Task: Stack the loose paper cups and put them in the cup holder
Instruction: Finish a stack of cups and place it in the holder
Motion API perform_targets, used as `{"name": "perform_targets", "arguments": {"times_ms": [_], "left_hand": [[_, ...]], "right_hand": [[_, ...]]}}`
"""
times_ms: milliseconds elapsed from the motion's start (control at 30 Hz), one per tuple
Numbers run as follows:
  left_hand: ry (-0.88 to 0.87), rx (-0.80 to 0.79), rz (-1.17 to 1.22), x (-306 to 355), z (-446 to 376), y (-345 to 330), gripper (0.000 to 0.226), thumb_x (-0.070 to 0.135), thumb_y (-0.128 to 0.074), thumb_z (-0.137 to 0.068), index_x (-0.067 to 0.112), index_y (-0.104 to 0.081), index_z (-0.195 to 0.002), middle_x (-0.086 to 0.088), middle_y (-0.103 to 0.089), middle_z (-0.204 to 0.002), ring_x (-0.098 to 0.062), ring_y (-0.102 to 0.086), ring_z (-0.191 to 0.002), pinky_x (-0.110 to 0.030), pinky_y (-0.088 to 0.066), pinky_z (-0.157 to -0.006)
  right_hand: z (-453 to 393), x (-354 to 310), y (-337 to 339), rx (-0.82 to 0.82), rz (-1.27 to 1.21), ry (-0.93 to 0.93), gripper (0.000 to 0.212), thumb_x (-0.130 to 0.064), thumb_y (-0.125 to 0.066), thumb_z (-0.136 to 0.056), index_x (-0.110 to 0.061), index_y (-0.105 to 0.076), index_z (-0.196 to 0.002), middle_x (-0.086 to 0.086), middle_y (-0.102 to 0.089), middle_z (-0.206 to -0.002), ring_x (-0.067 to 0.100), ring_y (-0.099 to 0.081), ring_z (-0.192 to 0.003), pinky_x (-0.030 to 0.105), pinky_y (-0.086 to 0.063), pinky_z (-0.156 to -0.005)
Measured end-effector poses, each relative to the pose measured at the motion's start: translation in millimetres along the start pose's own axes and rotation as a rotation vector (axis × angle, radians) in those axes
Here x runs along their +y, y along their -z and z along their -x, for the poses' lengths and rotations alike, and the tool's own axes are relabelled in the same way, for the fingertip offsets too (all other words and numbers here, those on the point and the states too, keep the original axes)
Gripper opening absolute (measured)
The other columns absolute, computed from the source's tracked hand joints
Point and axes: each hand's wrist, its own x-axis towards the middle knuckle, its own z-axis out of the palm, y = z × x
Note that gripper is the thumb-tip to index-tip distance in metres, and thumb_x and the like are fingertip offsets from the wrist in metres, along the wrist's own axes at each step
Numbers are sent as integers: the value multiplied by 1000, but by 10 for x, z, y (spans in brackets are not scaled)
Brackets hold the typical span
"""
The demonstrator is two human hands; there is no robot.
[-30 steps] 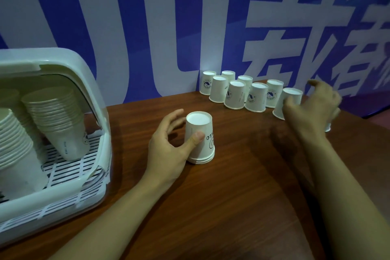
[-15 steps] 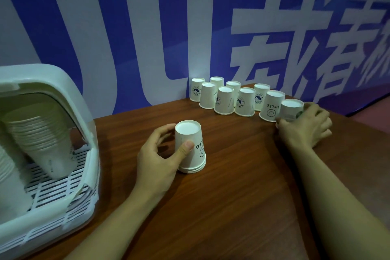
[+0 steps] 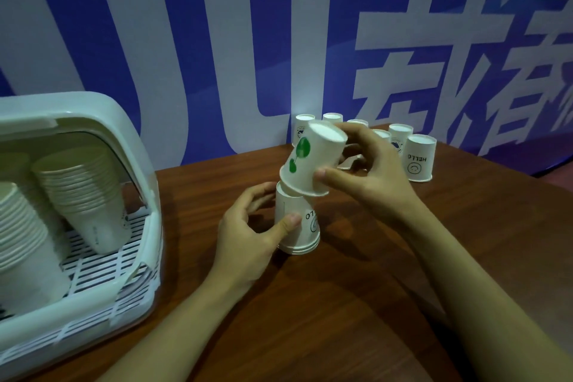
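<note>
Your left hand (image 3: 248, 236) curls round the short stack of upside-down cups (image 3: 299, 223) standing on the brown surface (image 3: 356, 288), thumb pressed on its near side and fingers wrapped round the far side; three or so rims show nested at its base, and its front reads HELLO inverted. Your right hand (image 3: 369, 170) grips a single cup with green dots (image 3: 313, 161), thumb on the near wall and fingers over the far wall; that cup is tilted, its closed bottom pointing up and to the right, its open mouth lowered over the top of the stack and touching it, not yet seated square. Behind your right hand, the loose cups (image 3: 400, 136) stand upside down in a cluster against the blue and white wall banner (image 3: 217, 40); the nearest of them, a HELLO cup (image 3: 418, 158) with a smiley face, stands at the right end of the cluster. At the left, the white cup holder (image 3: 136, 282) sits on the surface with its lid raised; two leaning stacks of cups (image 3: 80, 192) rest inside on its slatted floor.
</note>
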Motion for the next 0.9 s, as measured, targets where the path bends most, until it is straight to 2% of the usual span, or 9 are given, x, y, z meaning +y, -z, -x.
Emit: {"name": "perform_targets", "arguments": {"times_ms": [200, 367, 500, 567, 633, 667, 733, 800, 900], "left_hand": [[-6, 9, 161, 14, 10, 27, 52, 42, -69, -78, 36, -64, -130, 15, -68, -132, -4, -60, -130, -49, -48, -113], [-44, 40, 88, 14, -3, 4, 67, 56, -74, -82, 35, -57, -142, 15, -65, -140, 1, -57, -132, -38, -48, -113], [-52, 24, 7, -9, -8, -11, 51, 50, -72, -88, 35, -61, -136, 19, -68, -131, 3, -59, -127, -33, -51, -109], [-43, 16, -17, 5, -5, -22, 42, 52, -68, -86, 43, -62, -127, 29, -69, -122, 8, -60, -121, -22, -51, -102], [-36, 11, -28, 31, -4, -27, 37, 53, -67, -84, 50, -60, -121, 38, -67, -117, 11, -60, -118, -11, -49, -95], [-30, 7, -29, 40, -3, -31, 37, 54, -67, -84, 51, -59, -119, 41, -66, -116, 13, -59, -118, -10, -48, -93], [-23, -3, -30, 51, -2, -36, 38, 55, -67, -83, 51, -59, -120, 41, -66, -115, 15, -58, -118, -12, -48, -96], [-28, -4, -36, 34, -6, -42, 39, 54, -68, -84, 50, -59, -122, 38, -67, -115, 14, -58, -118, -17, -47, -98], [-28, -12, -45, 19, -1, -38, 38, 54, -69, -84, 50, -61, -120, 38, -68, -116, 15, -59, -116, -17, -47, -97]], "right_hand": [[14, 28, -85, -260, 187, 13, 64, -38, -91, -69, -27, -62, -126, -18, -65, -108, 1, -60, -92, 8, -43, -74], [19, 94, -224, -408, 202, -46, 65, -35, -94, -68, -30, -62, -124, -22, -64, -102, 5, -62, -86, 12, -45, -71], [37, 115, -233, -477, 213, -88, 72, -34, -94, -68, -33, -58, -130, -20, -64, -108, 8, -64, -87, 18, -51, -73], [56, 136, -188, -525, 197, -108, 70, -36, -93, -70, -29, -60, -131, -16, -67, -106, 7, -65, -87, 18, -52, -75], [10, 204, -88, -379, 67, -137, 58, -39, -83, -76, -22, -64, -128, -8, -72, -103, 5, -66, -87, 15, -49, -73], [-45, 277, -19, -210, 38, -149, 51, -39, -77, -79, -21, -66, -125, -7, -72, -105, 4, -66, -89, 16, -50, -75], [-206, 468, 168, 226, 186, -167, 41, -33, -74, -85, -21, -65, -122, -8, -67, -113, 10, -63, -100, 28, -53, -85], [-341, 673, 376, 555, 409, -257, 46, -26, -72, -87, -16, -59, -130, 2, -59, -126, 23, -54, -117, 39, -49, -99], [-396, 977, 622, 642, 530, -500, 75, -34, -74, -88, -14, -38, -150, 13, -40, -154, 35, -33, -143, 48, -28, -116]]}}
